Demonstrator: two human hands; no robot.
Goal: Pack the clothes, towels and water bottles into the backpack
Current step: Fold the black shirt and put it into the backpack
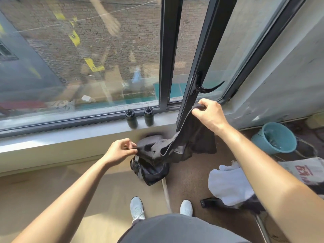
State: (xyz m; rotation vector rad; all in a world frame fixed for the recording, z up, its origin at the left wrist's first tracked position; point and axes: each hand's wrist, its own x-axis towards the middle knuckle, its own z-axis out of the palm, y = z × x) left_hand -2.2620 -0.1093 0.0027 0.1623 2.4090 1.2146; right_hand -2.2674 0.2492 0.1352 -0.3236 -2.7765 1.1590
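A dark grey garment [184, 142] hangs stretched between both hands above a black backpack [150, 171] that stands on the floor below the window sill. My left hand [121, 150] pinches one end of the garment low, just over the backpack's mouth. My right hand [210, 114] grips the other end higher up, beside the open window frame. Two dark water bottles [130, 118] [149, 116] stand upright side by side on the sill. A white towel [229, 185] lies draped over a chair at the right.
An open black window sash with a handle [206, 86] juts in beside my right hand. A teal bucket [275, 137] sits on the floor at the right, with a printed white sack [305, 169] near it. My feet in white shoes [136, 207] stand behind the backpack.
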